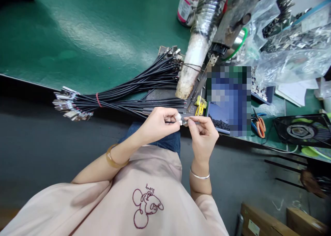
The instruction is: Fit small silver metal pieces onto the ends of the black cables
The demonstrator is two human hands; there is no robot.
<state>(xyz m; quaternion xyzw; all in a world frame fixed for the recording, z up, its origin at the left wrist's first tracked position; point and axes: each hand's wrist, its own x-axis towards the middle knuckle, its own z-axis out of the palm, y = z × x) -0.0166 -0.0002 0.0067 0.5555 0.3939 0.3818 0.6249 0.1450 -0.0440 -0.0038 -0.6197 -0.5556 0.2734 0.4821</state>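
Observation:
My left hand (157,125), with white covers on its fingertips, is closed on a black cable (169,122) near its end. Right at that end, the thumb and finger of my right hand (203,132) pinch a small metal connector (184,122); whether it is joined to the cable I cannot tell. Just beyond my hands lies a bundle of black cables (124,87), tied by a red rubber band (98,100). Metal connectors (68,103) cover the bundle's left end, which overhangs the table edge. More metal ends (173,53) lie at its upper right.
A foil-wrapped duct (190,61) slants down over the green table (103,32). Yellow tool (200,107), blue tray (224,131) with small black parts, orange-and-blue pliers (259,124) and fan (302,129) stand rightward. Bags of metal parts (297,44) lie behind. Cardboard boxes (261,218) sit below.

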